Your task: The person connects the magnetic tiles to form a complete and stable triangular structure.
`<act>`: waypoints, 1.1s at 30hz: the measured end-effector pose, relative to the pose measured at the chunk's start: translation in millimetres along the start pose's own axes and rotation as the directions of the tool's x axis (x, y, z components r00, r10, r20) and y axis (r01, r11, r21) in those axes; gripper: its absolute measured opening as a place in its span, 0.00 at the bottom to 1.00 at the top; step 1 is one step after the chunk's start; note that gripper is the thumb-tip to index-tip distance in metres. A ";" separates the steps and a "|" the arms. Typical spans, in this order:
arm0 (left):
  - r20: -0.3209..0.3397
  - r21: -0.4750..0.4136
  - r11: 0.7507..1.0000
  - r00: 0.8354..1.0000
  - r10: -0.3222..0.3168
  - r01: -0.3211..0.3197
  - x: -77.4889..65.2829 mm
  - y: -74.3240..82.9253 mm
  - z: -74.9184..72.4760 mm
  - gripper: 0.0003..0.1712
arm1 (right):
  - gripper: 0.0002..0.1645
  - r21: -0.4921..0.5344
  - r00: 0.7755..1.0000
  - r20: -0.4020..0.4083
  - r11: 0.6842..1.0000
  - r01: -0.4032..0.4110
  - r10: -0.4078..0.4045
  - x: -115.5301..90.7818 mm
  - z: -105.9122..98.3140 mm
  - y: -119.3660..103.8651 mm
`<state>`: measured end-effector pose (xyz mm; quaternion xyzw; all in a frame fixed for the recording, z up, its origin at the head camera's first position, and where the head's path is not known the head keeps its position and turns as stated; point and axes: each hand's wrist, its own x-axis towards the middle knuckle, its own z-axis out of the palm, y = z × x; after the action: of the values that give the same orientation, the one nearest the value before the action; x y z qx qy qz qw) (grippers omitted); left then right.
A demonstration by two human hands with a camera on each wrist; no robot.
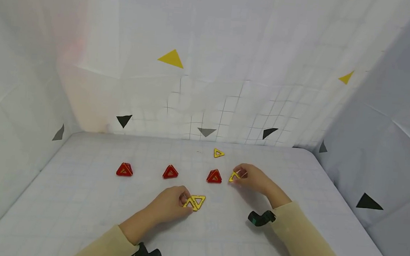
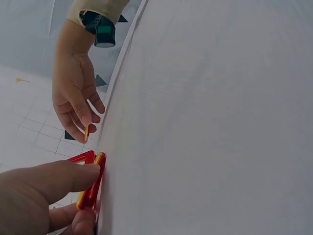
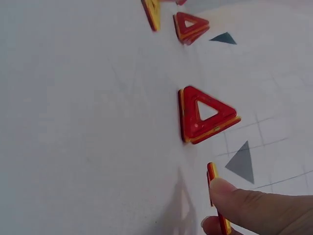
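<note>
My left hand [image 1: 171, 203] pinches a yellow triangular tile at the near middle of the table. A second yellow triangular tile [image 1: 203, 201] lies edge to edge against it. In the left wrist view the held tile [image 2: 100, 166] appears edge-on, with red and yellow sides, between thumb and fingers. Further right, my right hand [image 1: 253, 178] pinches another yellow triangular tile [image 1: 232, 176] between thumb and fingertips, beside the rightmost red pyramid [image 1: 214, 180]. The right wrist view shows that tile [image 3: 224, 225] on edge, with the red pyramid [image 3: 190, 120] just beyond it.
Two more red pyramids, a middle one [image 1: 170, 175] and a left one [image 1: 124, 173], stand in a row across the white table [image 1: 86, 215]. A single yellow triangular tile [image 1: 215, 155] lies near the back edge. White cloth walls [image 1: 212, 32] with printed triangles surround the table.
</note>
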<state>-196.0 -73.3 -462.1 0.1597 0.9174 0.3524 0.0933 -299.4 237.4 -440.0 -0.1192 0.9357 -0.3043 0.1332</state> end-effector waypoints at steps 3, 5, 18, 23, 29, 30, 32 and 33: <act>-0.003 0.005 1.000 1.000 -0.005 0.005 -0.4 1.1 -0.2 0.17 | 0.19 0.008 1.000 0.016 1.000 -0.005 0.005 -9.9 0.0 -4.1; -0.007 0.009 1.000 1.000 -0.001 0.001 -1.0 1.7 -0.5 0.17 | 0.19 0.009 1.000 0.021 1.000 -0.009 0.009 -15.6 0.9 -6.7; -0.024 0.023 0.999 0.999 0.023 -0.022 -1.7 1.9 0.6 0.16 | 0.19 0.005 0.997 0.064 0.999 0.039 -0.039 -39.6 23.5 -22.7; -0.030 0.026 0.999 0.999 0.020 -0.019 -1.4 2.6 1.5 0.17 | 0.19 0.004 0.995 0.072 0.997 0.074 -0.075 -45.8 34.5 -31.5; -0.028 0.023 1.000 1.000 -0.001 0.001 -1.0 3.3 1.6 0.17 | 0.20 0.006 0.987 0.098 0.992 0.130 -0.130 -49.6 43.9 -39.9; -0.027 0.023 1.000 1.000 -0.006 0.006 -0.8 3.5 1.5 0.17 | 0.20 0.006 0.984 0.103 0.990 0.143 -0.143 -49.5 45.2 -41.1; -0.029 0.021 1.000 1.000 -0.008 0.009 -0.7 3.7 1.3 0.17 | 0.20 0.014 0.979 0.115 0.985 0.170 -0.170 -49.3 47.5 -43.0; -0.030 0.019 1.000 1.000 -0.008 0.008 -0.6 3.6 1.3 0.17 | 0.20 0.017 0.976 0.121 0.984 0.180 -0.180 -49.0 48.6 -43.6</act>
<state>-194.2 -70.2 -460.6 0.1515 0.9227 0.3455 0.0795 -231.7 191.9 -443.1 -0.2215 0.9103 -0.3098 0.1624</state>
